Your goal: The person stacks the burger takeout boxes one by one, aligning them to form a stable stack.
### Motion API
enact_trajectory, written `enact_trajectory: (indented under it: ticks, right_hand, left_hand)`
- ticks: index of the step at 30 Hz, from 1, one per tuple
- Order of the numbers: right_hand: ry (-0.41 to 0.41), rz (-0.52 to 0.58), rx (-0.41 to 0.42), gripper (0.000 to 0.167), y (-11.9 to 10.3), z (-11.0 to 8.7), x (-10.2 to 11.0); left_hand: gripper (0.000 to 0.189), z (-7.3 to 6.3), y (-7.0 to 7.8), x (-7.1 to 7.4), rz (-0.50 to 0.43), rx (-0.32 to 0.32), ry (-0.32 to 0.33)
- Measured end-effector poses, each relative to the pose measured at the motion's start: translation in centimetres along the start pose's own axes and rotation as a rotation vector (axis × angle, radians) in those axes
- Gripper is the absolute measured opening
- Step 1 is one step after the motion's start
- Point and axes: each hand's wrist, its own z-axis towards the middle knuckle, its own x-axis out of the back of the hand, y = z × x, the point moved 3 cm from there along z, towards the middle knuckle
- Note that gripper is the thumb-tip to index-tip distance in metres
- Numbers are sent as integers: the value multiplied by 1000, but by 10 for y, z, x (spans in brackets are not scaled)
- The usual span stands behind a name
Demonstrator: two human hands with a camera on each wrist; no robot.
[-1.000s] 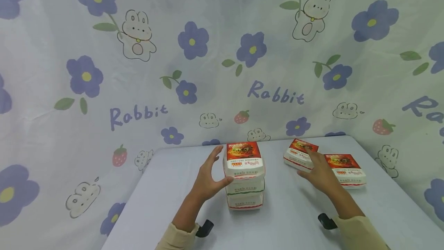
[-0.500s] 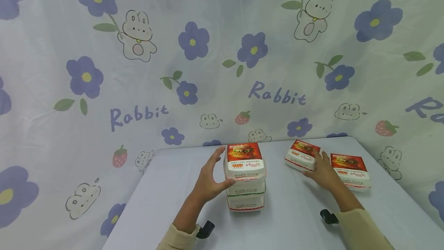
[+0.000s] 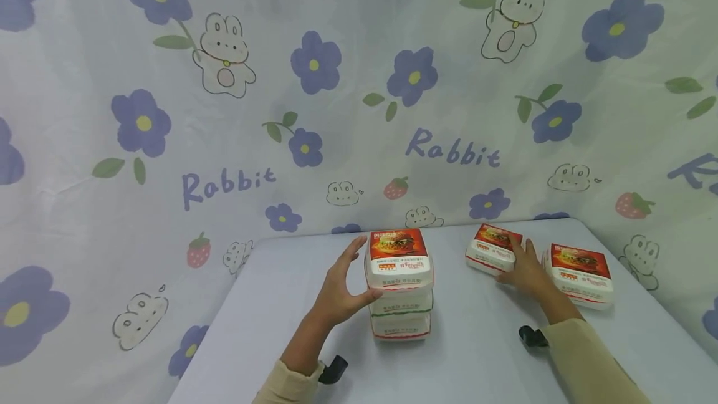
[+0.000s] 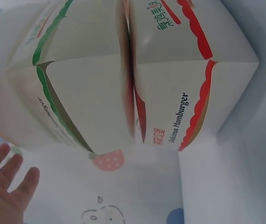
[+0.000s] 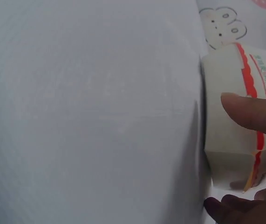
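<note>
Three hamburger boxes stand stacked mid-table; the top box [image 3: 399, 260] has a red burger picture. My left hand [image 3: 336, 298] is at the stack's left side, thumb overlapping its front and fingers spread. In the left wrist view, the middle box [image 4: 86, 98] has a green scalloped edge and the bottom box [image 4: 170, 98] a red one. My right hand [image 3: 530, 273] is at a fourth hamburger box [image 3: 488, 254] lying at the back right. The right wrist view has my thumb over its front face and bent fingers beside its end, a small gap showing between.
A fifth hamburger box [image 3: 580, 273] lies right of my right hand. The white table [image 3: 465, 354] ends at the back against a curtain [image 3: 359, 111] printed with flowers and rabbits. A black wrist camera mount [image 3: 333, 370] sticks out by my left sleeve.
My right hand has come down from above into the space between the two loose boxes. The rightmost box has shifted slightly right. My left hand and the stack stay put.
</note>
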Motion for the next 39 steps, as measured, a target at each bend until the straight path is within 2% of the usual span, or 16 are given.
enact_trajectory:
  ticks: [9,15,19,30,39]
  right_hand:
    - [-9,-14,62,113,0,2,-5]
    - [-5,15,42,112,-7,-5,-5]
    - [3,-18,66,111,-13,-8,-2]
    - [15,24,150,110,-41,-23,16]
    - [19,105,223,110,-62,-29,28]
  left_hand:
    - [92,2,-1,-1,-11,18,-5]
    - [92,2,1,-1,-20,0,-8]
    - [92,1,2,-2,-26,5,-12]
    - [92,1,-1,-3,4,27,-13]
    - [94,2,0,-2,14,25,-7]
